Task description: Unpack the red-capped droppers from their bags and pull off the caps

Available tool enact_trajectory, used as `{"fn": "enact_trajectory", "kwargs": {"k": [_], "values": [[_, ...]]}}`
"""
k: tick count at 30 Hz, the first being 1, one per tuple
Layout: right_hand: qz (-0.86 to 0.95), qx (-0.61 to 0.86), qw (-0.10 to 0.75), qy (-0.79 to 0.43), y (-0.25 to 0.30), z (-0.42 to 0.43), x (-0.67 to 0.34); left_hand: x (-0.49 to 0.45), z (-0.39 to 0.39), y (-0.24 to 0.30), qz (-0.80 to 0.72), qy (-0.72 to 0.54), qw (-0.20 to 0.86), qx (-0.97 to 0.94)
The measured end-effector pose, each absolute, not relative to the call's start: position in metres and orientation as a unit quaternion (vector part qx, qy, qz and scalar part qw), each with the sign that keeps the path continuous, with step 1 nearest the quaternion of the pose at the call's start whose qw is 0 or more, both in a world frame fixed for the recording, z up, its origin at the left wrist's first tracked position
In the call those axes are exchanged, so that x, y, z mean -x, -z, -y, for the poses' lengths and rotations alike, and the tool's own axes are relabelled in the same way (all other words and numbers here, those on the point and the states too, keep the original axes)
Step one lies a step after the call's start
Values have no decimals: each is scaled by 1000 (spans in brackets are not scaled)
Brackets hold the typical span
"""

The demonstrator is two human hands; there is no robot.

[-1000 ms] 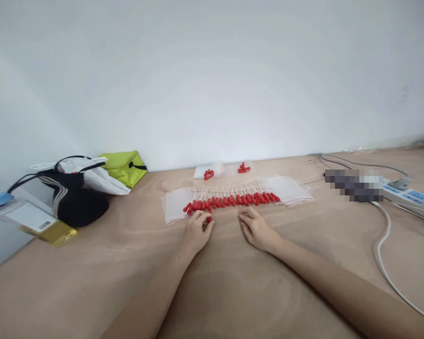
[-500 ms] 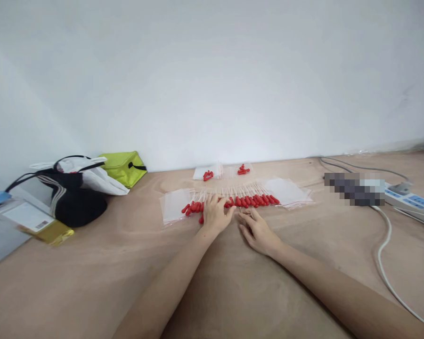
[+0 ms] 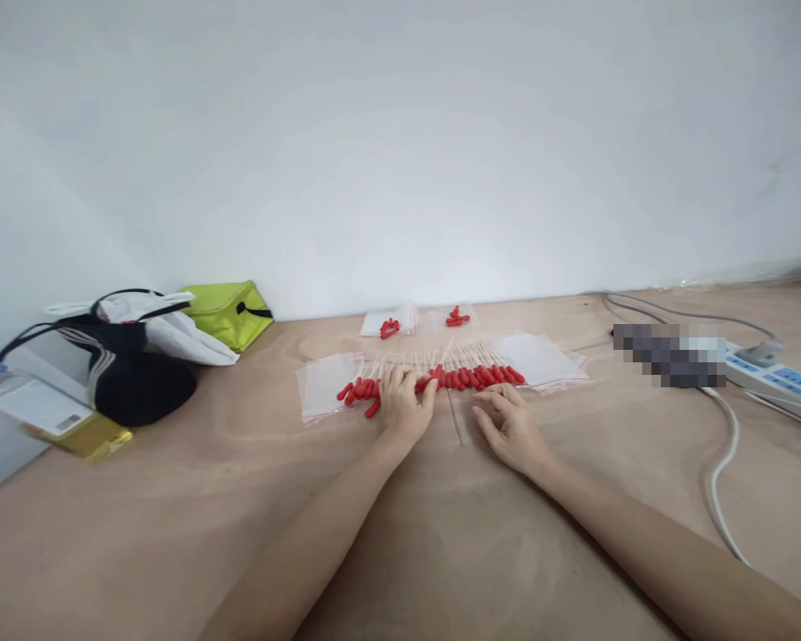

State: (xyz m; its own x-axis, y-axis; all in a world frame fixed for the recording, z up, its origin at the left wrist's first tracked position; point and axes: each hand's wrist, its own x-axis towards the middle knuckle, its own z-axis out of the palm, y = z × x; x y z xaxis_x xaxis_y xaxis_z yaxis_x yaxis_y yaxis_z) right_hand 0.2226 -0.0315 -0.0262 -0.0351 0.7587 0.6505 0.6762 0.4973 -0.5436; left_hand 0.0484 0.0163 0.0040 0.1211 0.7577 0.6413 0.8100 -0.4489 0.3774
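A row of thin clear droppers with red bulbs [image 3: 481,375] lies across the wooden table [image 3: 173,516]. My left hand [image 3: 406,402] rests palm down on the row's left part, fingers curled over the red bulbs; whether it grips any I cannot tell. One red bulb [image 3: 372,409] lies loose just left of it. My right hand [image 3: 513,429] lies on the table just in front of the row, fingers bent and apart, holding nothing. A single thin clear tube [image 3: 455,421] lies between the two hands. Stacks of clear zip bags [image 3: 321,383] flank the row, the right stack [image 3: 544,359] beyond my right hand.
Two small bags with red pieces [image 3: 391,324] lie near the wall. At far left sit a black and white bag [image 3: 128,361], a lime green pouch [image 3: 227,312] and a boxed item [image 3: 46,411]. A power strip [image 3: 778,378] with white cables [image 3: 721,472] lies at right.
My left hand moved forward from the table onto the row of droppers and stayed there. My right hand shifted right, leaving one clear tube lying between the hands.
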Motion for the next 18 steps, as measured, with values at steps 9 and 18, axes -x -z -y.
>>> {"fn": "enact_trajectory", "kwargs": {"k": [9, 18], "values": [[798, 452, 389, 83, 13, 36, -219, 23, 17, -4, 404, 359, -30, 841], [846, 419, 324, 59, 13, 40, -212, 16, 20, -5, 364, 337, -61, 866]]}}
